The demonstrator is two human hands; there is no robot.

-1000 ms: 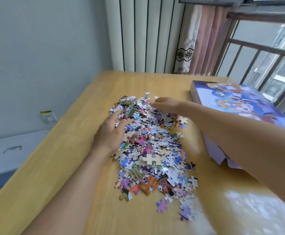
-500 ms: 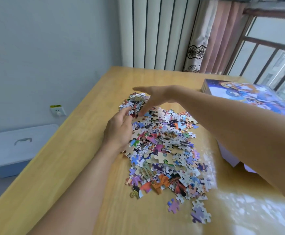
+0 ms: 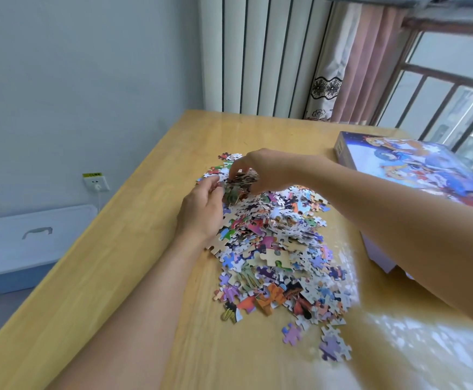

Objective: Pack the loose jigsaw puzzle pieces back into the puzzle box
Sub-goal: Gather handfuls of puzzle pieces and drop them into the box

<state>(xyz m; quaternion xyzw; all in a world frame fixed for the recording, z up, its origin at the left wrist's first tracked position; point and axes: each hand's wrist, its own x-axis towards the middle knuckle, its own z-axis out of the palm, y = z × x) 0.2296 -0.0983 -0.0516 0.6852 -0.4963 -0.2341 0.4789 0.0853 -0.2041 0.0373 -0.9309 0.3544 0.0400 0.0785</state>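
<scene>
A heap of loose colourful puzzle pieces [image 3: 274, 249] lies in the middle of the wooden table [image 3: 122, 263]. My right hand [image 3: 260, 168] is at the far end of the heap, fingers curled down around a clump of pieces [image 3: 239, 184]. My left hand [image 3: 201, 212] rests on the heap's left edge, its fingers against the same clump. The puzzle box [image 3: 415, 170], blue and purple with a cartoon picture on its lid, stands at the right, partly hidden behind my right forearm.
A blue storage bin with a white lid [image 3: 24, 246] stands on the floor to the left of the table. A wall socket [image 3: 95, 182] is above it. Behind the table are a radiator [image 3: 260, 54], curtains [image 3: 350, 68] and a barred window [image 3: 449, 88].
My right hand, stretched flat above the far end of the heap before, has come down and curled around a clump of pieces. My left hand stays at the heap's left edge.
</scene>
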